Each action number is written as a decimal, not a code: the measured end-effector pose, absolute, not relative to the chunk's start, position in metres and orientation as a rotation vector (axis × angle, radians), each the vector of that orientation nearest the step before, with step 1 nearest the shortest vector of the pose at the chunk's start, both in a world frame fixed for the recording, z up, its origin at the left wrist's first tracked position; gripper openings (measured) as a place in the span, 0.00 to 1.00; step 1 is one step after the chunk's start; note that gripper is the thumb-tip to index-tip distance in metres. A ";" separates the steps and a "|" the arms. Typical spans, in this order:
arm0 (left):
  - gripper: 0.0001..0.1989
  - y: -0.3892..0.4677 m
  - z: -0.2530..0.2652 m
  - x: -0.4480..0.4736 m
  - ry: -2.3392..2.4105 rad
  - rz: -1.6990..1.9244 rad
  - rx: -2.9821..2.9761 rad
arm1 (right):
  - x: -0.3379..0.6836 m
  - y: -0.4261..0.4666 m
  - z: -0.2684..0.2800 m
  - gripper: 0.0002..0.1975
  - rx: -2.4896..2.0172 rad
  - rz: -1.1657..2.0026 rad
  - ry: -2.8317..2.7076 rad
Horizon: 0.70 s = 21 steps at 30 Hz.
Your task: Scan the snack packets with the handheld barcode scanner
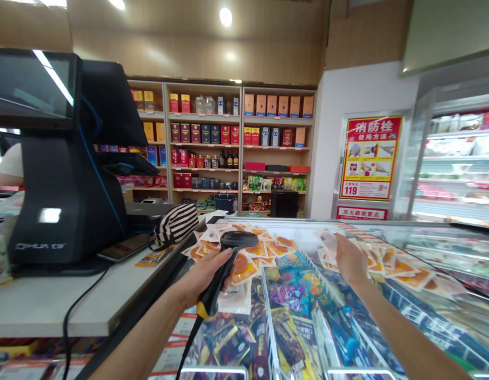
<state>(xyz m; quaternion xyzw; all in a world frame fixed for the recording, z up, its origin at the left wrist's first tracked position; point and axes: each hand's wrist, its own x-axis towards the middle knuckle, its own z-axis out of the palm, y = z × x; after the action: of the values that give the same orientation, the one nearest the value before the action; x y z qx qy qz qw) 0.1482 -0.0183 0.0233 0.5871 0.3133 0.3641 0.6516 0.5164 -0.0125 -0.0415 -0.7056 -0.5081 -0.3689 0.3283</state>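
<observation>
My left hand (212, 272) is wrapped round the handle of a black barcode scanner (239, 240) with a yellow-edged base and a cable. Beneath the scanner, clear snack packets (281, 244) with orange-and-white printing and round brown pieces lie heaped on the freezer's glass top. On the right, my right hand (350, 261) is closed at the edge of a pale, slightly blurred snack packet (326, 247); its fingertips are partly hidden. More of the same packets (402, 264) spread out to the right of that hand.
Under the glass, a chest freezer holds wire baskets (268, 316) of colourful ice-cream packs. At left, a black checkout terminal (58, 195) stands on a white counter (42, 306) beside a phone (123, 248) and a striped pouch (176, 226). Shelves of boxed goods (204, 134) line the back wall.
</observation>
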 end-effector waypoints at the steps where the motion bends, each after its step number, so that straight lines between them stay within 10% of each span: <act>1: 0.15 -0.018 0.023 0.147 0.710 0.846 1.335 | 0.521 -0.015 -0.044 0.19 -1.826 -1.014 -1.448; 21: 0.17 -0.019 0.013 0.112 0.783 0.899 1.319 | 0.541 -0.028 -0.073 0.23 -1.780 -1.287 -2.011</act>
<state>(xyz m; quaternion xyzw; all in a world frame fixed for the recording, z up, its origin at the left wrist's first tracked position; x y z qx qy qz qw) 0.1118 -0.0189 0.0130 0.5759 0.3418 0.3928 0.6303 0.5414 -0.0283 -0.0734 -0.5956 -0.6731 -0.4308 0.0814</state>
